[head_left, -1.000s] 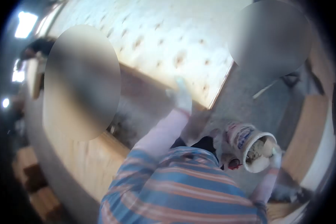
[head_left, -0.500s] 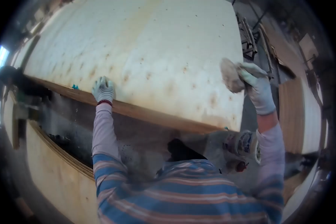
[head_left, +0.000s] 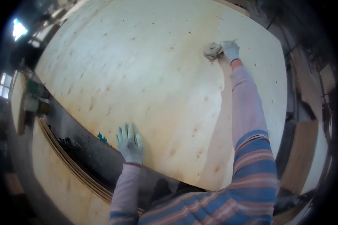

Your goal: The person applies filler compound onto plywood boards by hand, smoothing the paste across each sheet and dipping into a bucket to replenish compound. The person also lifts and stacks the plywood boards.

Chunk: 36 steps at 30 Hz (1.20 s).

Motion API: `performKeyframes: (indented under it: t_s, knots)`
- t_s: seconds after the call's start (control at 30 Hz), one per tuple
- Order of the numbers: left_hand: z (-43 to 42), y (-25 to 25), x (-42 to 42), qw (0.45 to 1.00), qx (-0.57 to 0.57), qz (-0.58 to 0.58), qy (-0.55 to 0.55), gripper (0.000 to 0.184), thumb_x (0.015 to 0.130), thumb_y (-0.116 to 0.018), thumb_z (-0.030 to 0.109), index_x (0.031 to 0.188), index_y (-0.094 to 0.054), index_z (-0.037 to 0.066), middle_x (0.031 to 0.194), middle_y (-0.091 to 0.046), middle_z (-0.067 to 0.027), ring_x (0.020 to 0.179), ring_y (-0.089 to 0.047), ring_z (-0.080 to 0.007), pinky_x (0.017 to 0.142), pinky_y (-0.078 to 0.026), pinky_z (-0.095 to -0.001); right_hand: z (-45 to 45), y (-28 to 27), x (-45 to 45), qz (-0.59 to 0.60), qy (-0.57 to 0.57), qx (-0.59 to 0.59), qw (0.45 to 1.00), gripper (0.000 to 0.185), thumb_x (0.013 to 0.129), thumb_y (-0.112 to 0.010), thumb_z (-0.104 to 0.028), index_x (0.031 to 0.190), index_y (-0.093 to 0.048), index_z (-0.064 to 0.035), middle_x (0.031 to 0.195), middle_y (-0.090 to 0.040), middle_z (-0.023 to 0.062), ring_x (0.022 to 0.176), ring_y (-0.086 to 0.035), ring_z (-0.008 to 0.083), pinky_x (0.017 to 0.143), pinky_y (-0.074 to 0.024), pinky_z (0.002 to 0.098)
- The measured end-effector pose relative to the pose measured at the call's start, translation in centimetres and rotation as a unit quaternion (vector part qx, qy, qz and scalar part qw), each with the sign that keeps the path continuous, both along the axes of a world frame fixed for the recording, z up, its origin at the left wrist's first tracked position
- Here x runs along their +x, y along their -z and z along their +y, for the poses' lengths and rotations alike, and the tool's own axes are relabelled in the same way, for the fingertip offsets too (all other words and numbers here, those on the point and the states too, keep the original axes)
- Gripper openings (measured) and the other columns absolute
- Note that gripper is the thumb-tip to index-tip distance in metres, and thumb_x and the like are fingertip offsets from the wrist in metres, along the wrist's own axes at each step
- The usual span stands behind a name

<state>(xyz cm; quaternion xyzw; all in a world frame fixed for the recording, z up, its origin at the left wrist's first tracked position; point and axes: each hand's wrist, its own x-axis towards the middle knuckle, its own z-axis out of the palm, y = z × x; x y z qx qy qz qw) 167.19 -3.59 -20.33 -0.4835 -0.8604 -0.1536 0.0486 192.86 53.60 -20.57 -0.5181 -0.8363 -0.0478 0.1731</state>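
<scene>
A large pale plywood sheet (head_left: pixel 157 90) with small brown knots fills the middle of the view. My left hand (head_left: pixel 130 145), in a light glove, lies with its fingers spread on the sheet's near left edge. Far out over the right part of the sheet, my right hand (head_left: pixel 230 50), also gloved, is closed at a crumpled greyish lump (head_left: pixel 212 51) that rests against the wood. Whether the lump is cloth or paste cannot be made out. A bit of teal material (head_left: pixel 102 137) clings to the edge beside my left hand.
Stacked wooden sheets (head_left: pixel 64 176) lie at the lower left. Another board stack (head_left: pixel 299 157) stands on the right. Dark debris (head_left: pixel 73 146) is on the floor between the left stack and the large sheet. A green object (head_left: pixel 34 88) shows at the far left.
My right hand has risen from the bucket at lower right and reached far across the sheet with the lump. My left hand has come to rest on the sheet's edge.
</scene>
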Motion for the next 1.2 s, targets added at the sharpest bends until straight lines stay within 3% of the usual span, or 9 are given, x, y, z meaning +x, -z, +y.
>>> performKeyframes:
  t_s: [0.27, 0.47, 0.6, 0.73, 0.93, 0.97, 1.03, 1.1, 1.2]
  knots:
    - [-0.7, -0.6, 0.0, 0.998, -0.052, -0.023, 0.004, 0.053, 0.089, -0.051, 0.025, 0.138, -0.043, 0.005, 0.145, -0.037, -0.0210, 0.136, -0.029, -0.0420, 0.111, -0.019, -0.0556, -11.6, -3.7, -3.2, 0.105, -0.155, -0.266, 0.946, 0.036, 0.073, -0.069, -0.035, 0.098, -0.073, -0.0100, 0.093, -0.073, 0.0091, 0.086, -0.068, 0.0216, 0.080, -0.0518, 0.0329]
    - [-1.8, -0.5, -1.4, 0.994, -0.043, -0.071, 0.077, 0.056, 0.087, -0.053, 0.029, 0.139, -0.043, 0.011, 0.147, -0.037, -0.0155, 0.137, -0.029, -0.0396, 0.112, -0.017, -0.0548, -43.6, -5.2, -6.8, 0.265, -0.083, -0.395, 0.875, 0.027, 0.078, -0.065, 0.002, 0.103, -0.072, -0.0055, 0.097, -0.072, 0.0101, 0.090, -0.067, 0.0131, 0.082, -0.0527, 0.0265]
    - [-3.0, 3.2, -9.7, 0.954, 0.038, -0.129, 0.268, 0.058, 0.086, -0.056, 0.034, 0.140, -0.045, 0.016, 0.150, -0.036, -0.0103, 0.139, -0.029, -0.0338, 0.114, -0.015, -0.0519, -62.1, -4.2, -9.6, 0.159, -0.133, -0.171, 0.963, 0.029, 0.081, -0.062, -0.003, 0.108, -0.069, -0.0098, 0.106, -0.069, 0.0108, 0.097, -0.068, 0.0234, 0.085, -0.0531, 0.0333]
    - [-0.2, 2.3, -26.0, 0.980, 0.030, -0.015, 0.197, 0.054, 0.091, -0.048, 0.038, 0.141, -0.043, 0.019, 0.151, -0.035, -0.0081, 0.139, -0.030, -0.0331, 0.116, -0.017, -0.0462, -69.0, -2.9, -17.3, 0.070, 0.063, -0.099, 0.991, 0.031, 0.084, -0.061, -0.008, 0.114, -0.064, -0.0084, 0.104, -0.069, 0.0125, 0.092, -0.067, 0.0255, 0.085, -0.0521, 0.0366]
    - [0.1, 2.8, -45.0, 0.994, -0.017, 0.074, 0.076, 0.054, 0.093, -0.046, 0.041, 0.142, -0.041, 0.020, 0.148, -0.037, -0.0129, 0.136, -0.033, -0.0356, 0.112, -0.023, -0.0492, -61.2, -5.7, -24.0, 0.784, 0.108, -0.362, 0.493, 0.040, 0.090, -0.061, -0.016, 0.123, -0.055, 0.0065, 0.105, -0.068, 0.0139, 0.096, -0.065, 0.0218, 0.086, -0.0515, 0.0352]
    - [0.1, 3.0, -45.0, 0.995, -0.006, 0.074, 0.069, 0.053, 0.093, -0.046, 0.041, 0.142, -0.041, 0.019, 0.148, -0.037, -0.0135, 0.135, -0.034, -0.0359, 0.112, -0.023, -0.0498, -58.7, -5.2, -25.3, 0.805, 0.059, -0.336, 0.486, 0.035, 0.089, -0.062, -0.019, 0.116, -0.062, 0.0030, 0.102, -0.069, 0.0146, 0.094, -0.066, 0.0241, 0.084, -0.0525, 0.0354]
    - [0.2, 2.3, -44.9, 0.995, -0.008, 0.069, 0.072, 0.053, 0.093, -0.045, 0.038, 0.142, -0.041, 0.018, 0.148, -0.036, -0.0146, 0.134, -0.035, -0.0378, 0.111, -0.024, -0.0525, -52.0, -1.6, -25.2, 0.414, 0.112, -0.238, 0.871, 0.028, 0.088, -0.064, -0.021, 0.107, -0.068, -0.0005, 0.096, -0.070, 0.0123, 0.089, -0.067, 0.0226, 0.079, -0.0534, 0.0344]
    - [0.2, 2.6, -45.2, 0.994, 0.001, 0.077, 0.079, 0.053, 0.093, -0.046, 0.038, 0.142, -0.041, 0.017, 0.147, -0.037, -0.0154, 0.133, -0.035, -0.0387, 0.110, -0.024, -0.0527, -46.7, -3.3, -27.8, 0.279, 0.124, -0.167, 0.938, 0.026, 0.087, -0.065, -0.021, 0.106, -0.070, -0.0024, 0.092, -0.072, 0.0099, 0.082, -0.068, 0.0191, 0.075, -0.0533, 0.0321]
    - [-0.3, 3.2, -44.1, 0.994, -0.003, 0.072, 0.077, 0.054, 0.092, -0.046, 0.037, 0.142, -0.041, 0.016, 0.146, -0.038, -0.0158, 0.133, -0.036, -0.0396, 0.110, -0.024, -0.0530, -47.1, -6.0, -31.0, 0.424, 0.067, -0.533, 0.729, 0.025, 0.087, -0.065, -0.016, 0.106, -0.069, -0.0011, 0.092, -0.072, 0.0070, 0.080, -0.068, 0.0161, 0.072, -0.0530, 0.0297]
